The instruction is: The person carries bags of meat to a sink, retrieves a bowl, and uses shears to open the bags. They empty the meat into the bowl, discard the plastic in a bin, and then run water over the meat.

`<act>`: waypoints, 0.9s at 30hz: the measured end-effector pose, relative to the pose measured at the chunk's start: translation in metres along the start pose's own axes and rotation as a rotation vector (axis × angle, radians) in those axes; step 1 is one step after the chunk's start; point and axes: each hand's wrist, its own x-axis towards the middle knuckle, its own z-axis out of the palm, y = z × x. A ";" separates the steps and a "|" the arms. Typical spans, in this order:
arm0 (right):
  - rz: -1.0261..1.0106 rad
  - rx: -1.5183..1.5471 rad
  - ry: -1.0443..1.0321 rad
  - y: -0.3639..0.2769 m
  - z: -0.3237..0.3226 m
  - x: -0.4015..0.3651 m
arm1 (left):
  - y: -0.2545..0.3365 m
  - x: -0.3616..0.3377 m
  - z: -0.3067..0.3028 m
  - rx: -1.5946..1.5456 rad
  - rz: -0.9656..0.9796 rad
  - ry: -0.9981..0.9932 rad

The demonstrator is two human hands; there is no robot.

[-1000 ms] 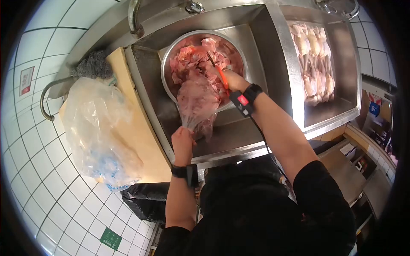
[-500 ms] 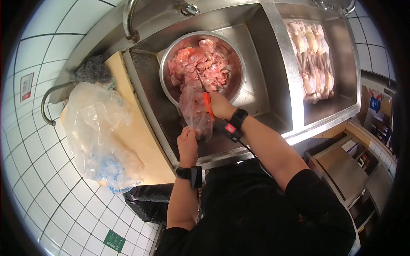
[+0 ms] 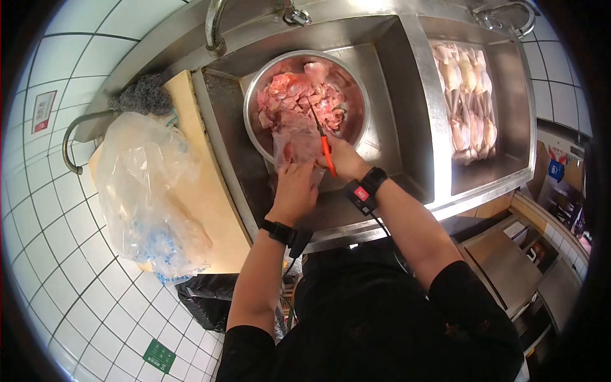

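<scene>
My right hand (image 3: 347,159) grips a pair of scissors (image 3: 327,154) with orange handles, its dark blades pointing up over the meat. My left hand (image 3: 296,191) is closed on the lower part of a clear plastic bag (image 3: 296,135), right beside the scissors' handles. The bag lies over the near rim of a round steel bowl (image 3: 360,108), with some pink meat showing through it. Inside the bowl is a heap of raw pink meat pieces (image 3: 286,94). The bowl rests in a steel sink (image 3: 388,140).
In the right-hand basin, whole plucked birds (image 3: 468,76) lie in rows. A wooden board (image 3: 223,235) on the left carries a large clear bag (image 3: 143,184) with blue print and a grey scouring pad (image 3: 143,95). A faucet (image 3: 215,32) hangs over the sink's back edge.
My left hand has moved up along the bag, closer to the bowl and scissors. The bag is bunched less stretched toward me. My right hand still holds the scissors; the view has shifted slightly.
</scene>
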 end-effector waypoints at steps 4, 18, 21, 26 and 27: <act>-0.011 -0.057 0.043 -0.014 -0.007 -0.008 | -0.011 0.010 0.005 -0.082 -0.038 -0.070; -0.116 -0.385 0.323 0.003 -0.032 0.026 | 0.007 -0.020 -0.034 0.234 0.125 -0.012; -0.057 -0.383 0.335 -0.003 -0.032 0.036 | 0.015 -0.032 -0.049 0.242 0.158 0.079; -0.017 -0.364 0.367 0.003 -0.025 0.057 | 0.028 -0.045 -0.063 0.124 0.104 0.210; 0.007 -0.364 0.396 0.007 -0.023 0.061 | 0.032 -0.048 -0.065 0.125 0.111 0.211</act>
